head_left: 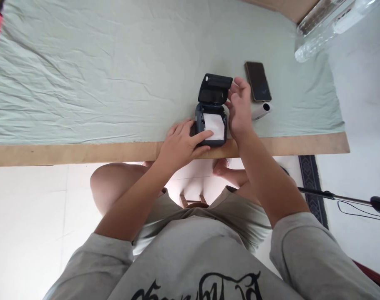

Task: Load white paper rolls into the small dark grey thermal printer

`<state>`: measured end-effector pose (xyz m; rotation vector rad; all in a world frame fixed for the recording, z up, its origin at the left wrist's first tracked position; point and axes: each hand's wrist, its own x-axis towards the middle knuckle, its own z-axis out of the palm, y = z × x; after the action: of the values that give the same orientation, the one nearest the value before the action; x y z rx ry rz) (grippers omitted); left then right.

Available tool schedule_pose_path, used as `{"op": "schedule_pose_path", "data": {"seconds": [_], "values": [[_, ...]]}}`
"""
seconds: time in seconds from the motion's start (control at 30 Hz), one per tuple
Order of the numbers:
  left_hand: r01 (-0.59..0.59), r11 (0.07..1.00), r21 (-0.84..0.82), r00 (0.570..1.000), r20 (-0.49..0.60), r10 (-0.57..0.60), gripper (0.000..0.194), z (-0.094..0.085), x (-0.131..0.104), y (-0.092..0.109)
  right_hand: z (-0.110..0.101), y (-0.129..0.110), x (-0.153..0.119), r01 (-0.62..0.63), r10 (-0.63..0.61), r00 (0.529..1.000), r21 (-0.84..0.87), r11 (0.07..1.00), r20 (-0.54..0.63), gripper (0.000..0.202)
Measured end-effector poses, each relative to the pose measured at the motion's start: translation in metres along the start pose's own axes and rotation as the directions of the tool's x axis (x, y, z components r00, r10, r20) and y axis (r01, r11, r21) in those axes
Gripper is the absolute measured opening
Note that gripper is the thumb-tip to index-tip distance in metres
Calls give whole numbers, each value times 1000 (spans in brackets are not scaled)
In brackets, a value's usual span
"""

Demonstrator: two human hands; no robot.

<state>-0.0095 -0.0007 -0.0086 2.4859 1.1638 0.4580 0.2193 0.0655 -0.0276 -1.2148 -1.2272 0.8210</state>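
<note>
A small dark thermal printer [198,130] lies at the table's front edge with its lid [214,88] swung up and back. White paper [215,125] fills its compartment. My left hand [182,141] grips the printer from the left, with the thumb reaching over the paper and the other fingers along the side. At the right edge of the raised lid is my right hand [240,106], its fingers bent against that edge; some fingertips are hidden behind it. Just right of this hand lies a white paper roll [262,111] with a dark core hole.
A smartphone [258,81] lies beyond the roll on the pale green cloth [130,75]. Clear plastic bottles [318,43] lie at the back right. The wooden table edge [83,154] runs in front of my knees. A black pole [340,196] extends at the right.
</note>
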Motion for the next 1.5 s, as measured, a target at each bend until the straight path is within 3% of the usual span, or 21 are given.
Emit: {"op": "schedule_pose_path", "data": {"seconds": [0.13, 0.23, 0.3, 0.4, 0.53, 0.67, 0.83, 1.0, 1.3, 1.5], "values": [[-12, 1000, 0, 1000, -15, 12, 46, 1, -1, -1, -6, -5, 2, -85, 99, 977, 82, 993, -189, 51], [-21, 1000, 2, 999, -24, 21, 45, 1, -1, -1, -13, -4, -1, -90, 98, 969, 44, 995, -225, 43], [-23, 1000, 5, 999, -26, 23, 44, 2, -1, -2, -15, -3, -5, -36, 29, 987, -44, 998, -161, 41], [-18, 1000, 18, 999, -28, 19, 47, 3, -1, -2, -14, -2, -15, 68, -62, 997, -148, 987, 43, 46], [4, 999, 32, 999, -48, -2, 67, 3, -1, -1, -14, 0, -25, 111, -49, 969, -246, 963, 244, 51], [47, 997, 62, 998, -41, -44, 82, 1, 0, 2, -16, -1, -24, 113, -36, 958, -260, 959, 286, 49], [71, 995, 70, 997, -32, -69, 81, 1, 2, 2, -19, -6, -17, 39, 42, 924, -201, 979, 380, 51], [89, 995, 36, 996, -29, -88, 82, 2, 3, 2, -20, -11, -16, 45, 50, 899, -206, 977, 434, 49], [108, 994, 22, 994, -28, -107, 80, 2, 3, 4, -18, -14, -20, 132, -7, 899, -255, 958, 438, 38], [103, 993, 58, 995, -23, -102, 80, 0, 3, 4, -14, -7, -23, 202, -98, 921, -246, 948, 376, 31]]}}
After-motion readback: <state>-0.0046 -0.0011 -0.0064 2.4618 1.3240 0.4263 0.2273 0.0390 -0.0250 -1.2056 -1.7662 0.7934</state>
